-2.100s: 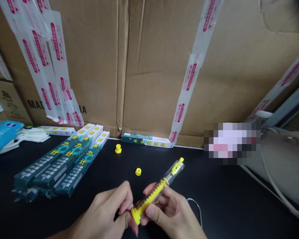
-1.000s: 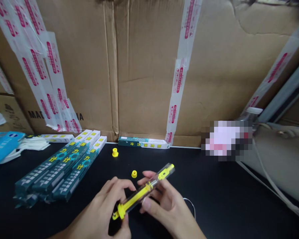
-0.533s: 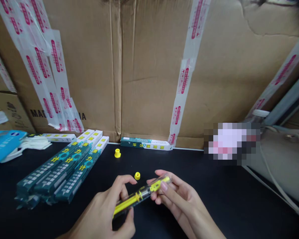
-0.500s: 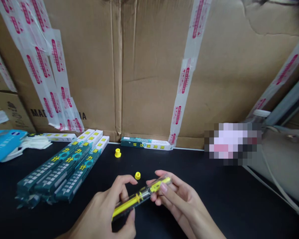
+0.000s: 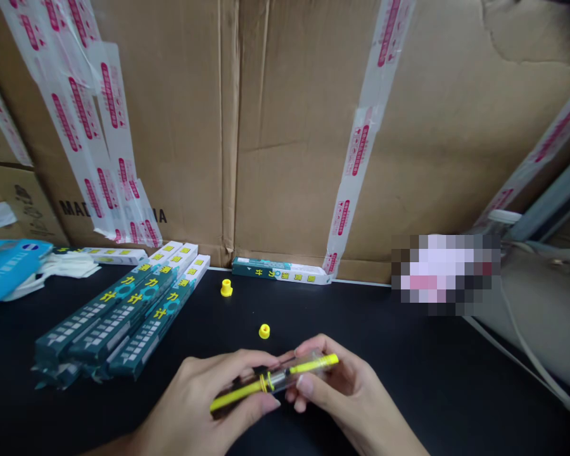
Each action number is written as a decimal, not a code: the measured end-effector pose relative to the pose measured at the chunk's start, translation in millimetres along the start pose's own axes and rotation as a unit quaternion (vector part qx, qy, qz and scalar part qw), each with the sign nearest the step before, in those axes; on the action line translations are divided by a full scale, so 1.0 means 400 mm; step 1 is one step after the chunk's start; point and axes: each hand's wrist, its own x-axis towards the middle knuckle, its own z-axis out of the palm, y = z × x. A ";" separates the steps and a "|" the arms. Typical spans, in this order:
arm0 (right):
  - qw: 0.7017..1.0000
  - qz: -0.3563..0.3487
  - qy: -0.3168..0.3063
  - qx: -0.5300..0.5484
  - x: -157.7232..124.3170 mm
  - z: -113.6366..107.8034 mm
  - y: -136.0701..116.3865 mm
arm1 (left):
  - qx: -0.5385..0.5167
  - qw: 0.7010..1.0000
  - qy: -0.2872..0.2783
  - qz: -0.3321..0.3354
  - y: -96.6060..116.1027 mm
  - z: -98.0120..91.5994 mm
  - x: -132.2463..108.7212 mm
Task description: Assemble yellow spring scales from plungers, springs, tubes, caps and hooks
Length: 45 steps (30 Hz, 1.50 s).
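Observation:
A tubular spring scale (image 5: 278,380), a clear tube with yellow parts inside, is held between both hands just above the black table. My left hand (image 5: 213,396) is closed round its left end, thumb below and fingers above. At the other end, my right hand (image 5: 339,392) pinches the tube between thumb and fingers, and a yellow piece (image 5: 316,363) sticks out past the clear wall there. Beyond my hands a small yellow cap (image 5: 265,331) lies on the table. A second yellow cap (image 5: 226,288) stands farther back.
Several long green-and-white boxes (image 5: 118,304) lie stacked at the left. Another such box (image 5: 281,272) rests against a large cardboard box (image 5: 294,126) at the back. White cloths (image 5: 69,269) and a blue packet (image 5: 14,269) are far left; a grey bag (image 5: 546,310) sits at right.
The spring scale has turned from a steeper slant to nearly level. My left fingers have come down along the tube, and my right thumb has shifted slightly lower.

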 end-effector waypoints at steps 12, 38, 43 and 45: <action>0.958 -0.076 0.087 -0.261 0.059 -0.102 -0.043 | -0.130 0.986 0.021 -0.106 0.003 0.005 0.016; 0.901 -0.087 -0.097 -0.415 0.347 0.003 -0.010 | -0.070 0.991 0.111 0.042 0.006 -0.027 -0.006; 0.943 -0.033 -0.017 -0.332 0.163 -0.074 -0.053 | -0.049 0.989 0.130 0.043 0.001 -0.034 -0.001; 0.949 -0.019 0.015 -0.315 0.093 -0.089 -0.064 | -0.039 0.990 0.130 0.045 -0.007 -0.042 -0.004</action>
